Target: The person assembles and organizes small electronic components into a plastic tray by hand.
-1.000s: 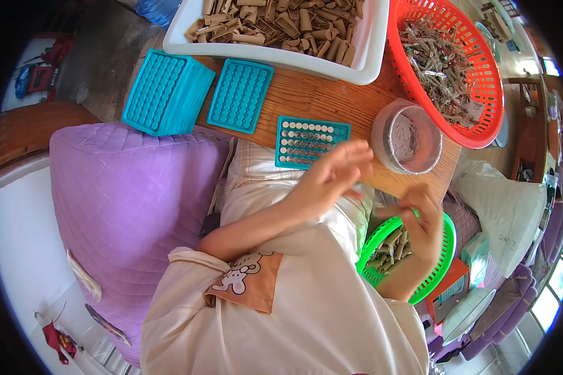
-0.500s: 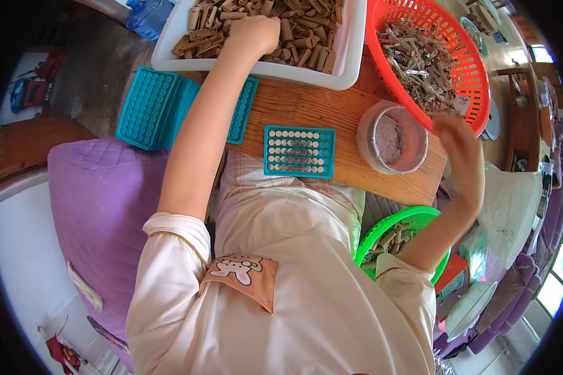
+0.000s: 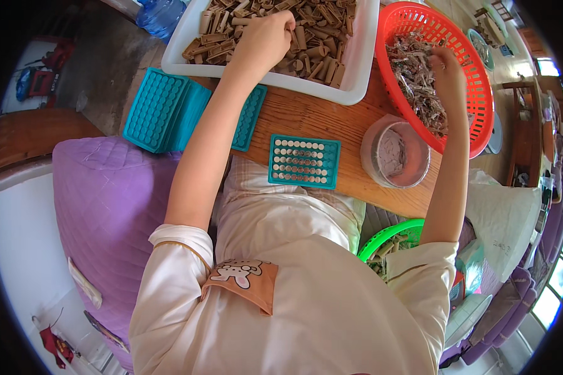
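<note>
The fingers of the left hand curl down into the brown tube pieces in the white tray, closed around or pinching at one; whether a piece is truly caught I cannot tell. The fingers of the right hand dip, bunched narrow, into the grey metal bits heaped in the red basket, and what they hold is hidden. To do this well, I judge each hand should lift a single piece cleanly, not a clump, and bring both back over the bench without dragging neighbours over the rims.

On the bench nearer the body lies a teal grid tray, its rows filled with pale round ends, and beside it a clear round tub of greyish contents. Further left sits a stack of empty teal trays. A green basket sits by the lap. No labels or signs are legible; a blue-capped bottle lies beyond the white tray.
</note>
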Demonstrator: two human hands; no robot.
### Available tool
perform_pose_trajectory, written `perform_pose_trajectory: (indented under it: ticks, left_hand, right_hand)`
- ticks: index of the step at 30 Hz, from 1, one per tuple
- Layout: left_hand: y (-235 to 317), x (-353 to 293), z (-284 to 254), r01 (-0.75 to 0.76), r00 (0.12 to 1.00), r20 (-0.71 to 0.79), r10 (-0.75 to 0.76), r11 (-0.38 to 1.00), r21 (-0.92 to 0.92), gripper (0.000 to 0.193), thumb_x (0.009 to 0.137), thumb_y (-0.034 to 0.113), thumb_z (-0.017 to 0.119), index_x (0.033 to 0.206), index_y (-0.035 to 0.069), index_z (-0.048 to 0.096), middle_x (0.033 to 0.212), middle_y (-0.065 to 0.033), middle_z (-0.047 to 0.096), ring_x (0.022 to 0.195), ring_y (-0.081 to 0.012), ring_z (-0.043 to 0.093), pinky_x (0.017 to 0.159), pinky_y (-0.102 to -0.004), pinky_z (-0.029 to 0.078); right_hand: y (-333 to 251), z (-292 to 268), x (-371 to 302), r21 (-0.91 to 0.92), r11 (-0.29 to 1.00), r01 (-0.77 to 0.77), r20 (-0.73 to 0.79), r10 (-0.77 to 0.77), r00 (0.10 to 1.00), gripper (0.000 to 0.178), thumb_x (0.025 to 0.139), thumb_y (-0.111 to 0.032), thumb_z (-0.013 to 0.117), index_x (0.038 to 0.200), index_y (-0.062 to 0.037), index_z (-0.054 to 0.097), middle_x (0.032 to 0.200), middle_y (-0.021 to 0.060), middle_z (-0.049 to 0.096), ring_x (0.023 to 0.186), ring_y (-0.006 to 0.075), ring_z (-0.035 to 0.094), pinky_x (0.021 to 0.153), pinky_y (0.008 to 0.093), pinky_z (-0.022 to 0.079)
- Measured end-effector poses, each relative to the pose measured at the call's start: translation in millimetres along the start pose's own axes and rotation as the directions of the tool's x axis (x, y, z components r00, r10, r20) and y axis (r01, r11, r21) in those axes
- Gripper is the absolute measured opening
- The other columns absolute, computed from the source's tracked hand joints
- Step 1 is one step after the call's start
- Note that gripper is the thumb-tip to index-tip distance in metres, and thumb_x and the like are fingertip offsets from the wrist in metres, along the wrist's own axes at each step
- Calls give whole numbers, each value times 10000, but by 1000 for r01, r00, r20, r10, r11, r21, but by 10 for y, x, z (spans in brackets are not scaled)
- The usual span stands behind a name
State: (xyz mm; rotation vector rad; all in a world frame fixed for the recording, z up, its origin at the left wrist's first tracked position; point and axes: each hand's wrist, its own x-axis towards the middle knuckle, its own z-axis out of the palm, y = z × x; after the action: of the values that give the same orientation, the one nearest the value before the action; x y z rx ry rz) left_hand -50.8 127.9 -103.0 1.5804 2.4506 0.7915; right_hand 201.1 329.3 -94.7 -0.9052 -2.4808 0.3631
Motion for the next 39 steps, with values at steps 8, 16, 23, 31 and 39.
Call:
perform_pose_trajectory:
  ticks: [8, 16, 23, 31, 39]
  left_hand:
    - [538, -510, -115, 28, 997, -1, -75, 381, -924, 271, 810, -7, 301, 1039, 17, 444, 879, -70, 481, 867, -191, 557, 750, -285, 509]
    - [995, -1084, 81, 251, 933, 295, -206, -217, -943, 338, 780, -27, 364, 1111, 28, 327, 854, -81, 513, 721, -120, 550, 492, -208, 402]
    - [970, -1374, 114, 291, 950, 308, -56, -204, -935, 345, 781, 69, 559, 1081, 17, 397, 845, -46, 543, 674, -87, 517, 605, -210, 432]
    - [933, -1662, -142, -38, 995, -23, 95, 166, -985, 508, 697, 175, 666, 1102, -23, 432, 908, -87, 563, 835, -127, 559, 715, -243, 459]
    - [1021, -1749, -28, -255, 960, -259, -109, 46, -966, 519, 762, 319, 568, 1110, -4, 359, 878, -100, 534, 734, -136, 556, 637, -242, 469]
  right_hand:
    - [-742, -504, -429, 970, 241, -17, -52, 277, 960, 126, 868, -89, 405, 972, -29, 446, 839, 56, 496, 806, 155, 522, 787, 295, 425]
    - [-1037, -488, -838, 941, -335, -53, 33, -65, 997, 151, 858, -119, 447, 994, -54, 453, 856, 64, 447, 655, 99, 397, 697, 284, 422]
    - [-1377, -415, -1192, 955, -138, -262, 272, 61, 960, 135, 815, -79, 506, 927, -30, 450, 799, 48, 472, 574, 75, 423, 513, 201, 366]
    - [-1940, -470, -1505, 857, 452, -246, 182, 179, 967, 148, 682, 102, 588, 793, 22, 533, 756, 52, 556, 660, 71, 530, 572, 187, 436]
    - [-2078, -414, -1550, 817, 563, -125, 23, 186, 982, 142, 644, 101, 614, 753, 31, 558, 705, 75, 574, 624, 119, 564, 561, 203, 446]
